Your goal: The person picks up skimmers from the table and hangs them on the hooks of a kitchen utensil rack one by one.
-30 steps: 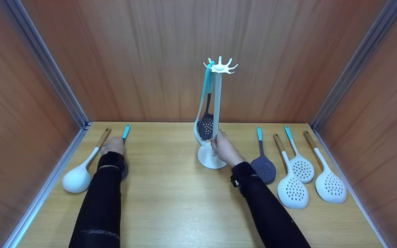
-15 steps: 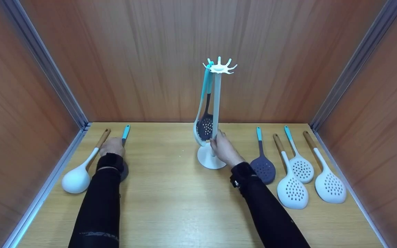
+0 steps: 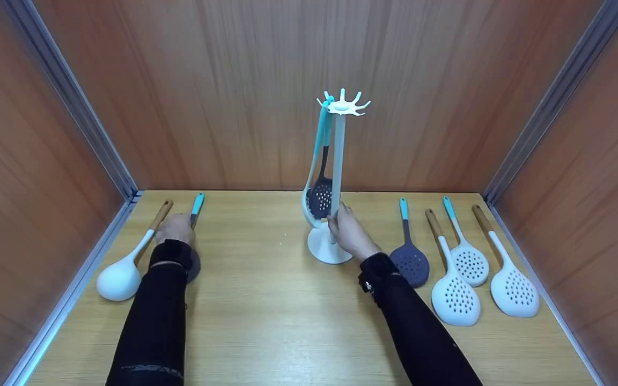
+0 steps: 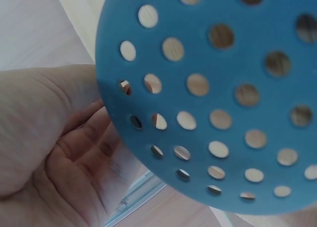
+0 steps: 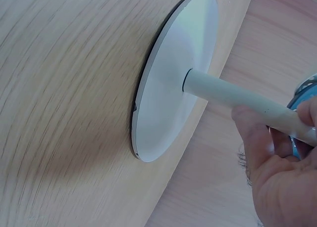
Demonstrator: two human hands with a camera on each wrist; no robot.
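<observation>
My left hand (image 3: pixel 175 228) lies over the handle of a dark blue skimmer (image 3: pixel 197 204) with a teal handle, flat on the wooden table (image 3: pixel 266 311). Its fingers seem curled round the handle. In the left wrist view the perforated skimmer head (image 4: pixel 223 103) fills the frame beside my palm (image 4: pixel 59 153). My right hand (image 3: pixel 347 229) grips the white pole (image 3: pixel 337 161) of a utensil stand just above its round base (image 3: pixel 326 252). The right wrist view shows the base (image 5: pixel 173 88), the pole (image 5: pixel 237 96) and my fingers (image 5: pixel 267 158). A dark skimmer (image 3: pixel 320 197) and a white ladle hang from the stand's hooks (image 3: pixel 343 104).
A white ladle (image 3: pixel 119 279) with a wooden handle lies left of my left hand, near the left wall rail. To the right of the stand lie a dark skimmer (image 3: pixel 410 262) and three white skimmers (image 3: pixel 455 300) (image 3: pixel 469 262) (image 3: pixel 514 289). Wooden walls close in three sides.
</observation>
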